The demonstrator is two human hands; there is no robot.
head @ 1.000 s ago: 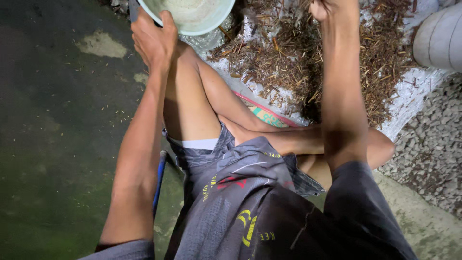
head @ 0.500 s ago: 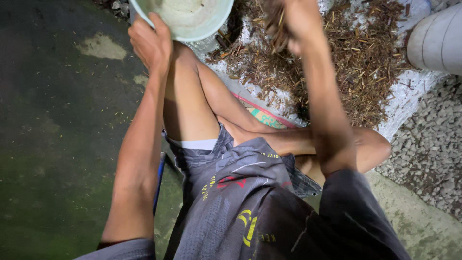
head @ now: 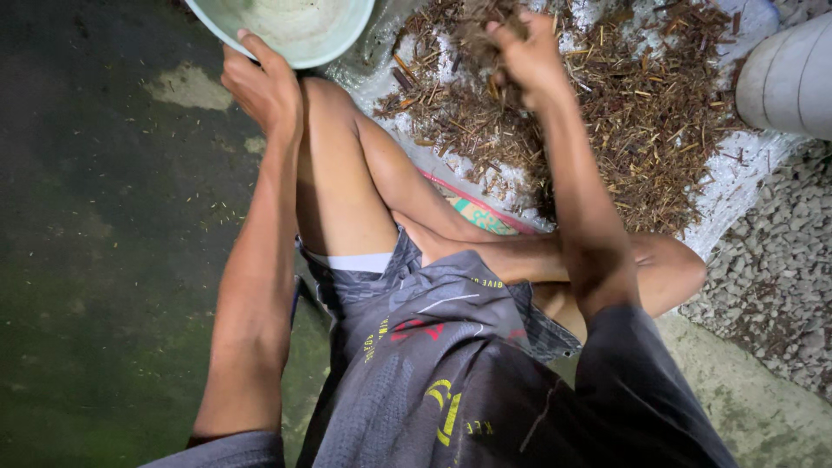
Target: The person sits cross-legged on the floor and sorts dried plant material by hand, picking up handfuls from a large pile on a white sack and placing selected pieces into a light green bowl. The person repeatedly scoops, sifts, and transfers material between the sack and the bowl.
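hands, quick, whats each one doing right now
Left hand: closed, gripping the pale bowl by its rim.
Right hand: closed on a clump of brown plant bits.

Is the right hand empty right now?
No, the right hand is closed around a clump of brown chaff lifted above the pile, while the left hand grips the bowl.

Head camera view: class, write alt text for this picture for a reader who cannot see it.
A seated person's left hand grips the rim of a pale green bowl, while the right hand lifts a fistful of brown chopped plant bits from a heap on a white sheet. Dark concrete floor lies left, gravel right.
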